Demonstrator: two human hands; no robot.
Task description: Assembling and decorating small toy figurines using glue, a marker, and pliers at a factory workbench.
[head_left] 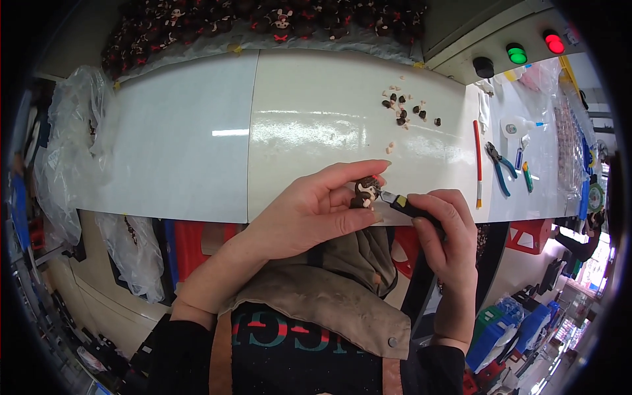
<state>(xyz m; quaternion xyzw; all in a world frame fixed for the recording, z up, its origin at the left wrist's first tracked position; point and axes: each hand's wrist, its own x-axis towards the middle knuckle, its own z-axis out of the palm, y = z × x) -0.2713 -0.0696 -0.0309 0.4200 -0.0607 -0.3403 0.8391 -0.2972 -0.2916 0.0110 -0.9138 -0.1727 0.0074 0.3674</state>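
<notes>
Between the thumb and fingers of my left hand (309,207) is a small brown figurine (365,192) with a pale face and a bit of red on top. My right hand (451,227) grips a utility knife (409,207) with a black and yellow-green handle. Its short blade points left and meets, or nearly meets, the figurine's right side; exact contact is too small to tell. Both hands are just above the table's near edge. Beyond them, several small dark brown and pale pieces (403,113) lie scattered on the white table (316,131).
At the right lie a red-handled brush (478,164), blue-handled cutters (502,168), a green tool (527,176) and a white bottle (517,125). Many figurines (283,23) are heaped along the back. Clear plastic bags (82,131) hang at the left. A machine panel with lit buttons (517,54) overhangs the back right.
</notes>
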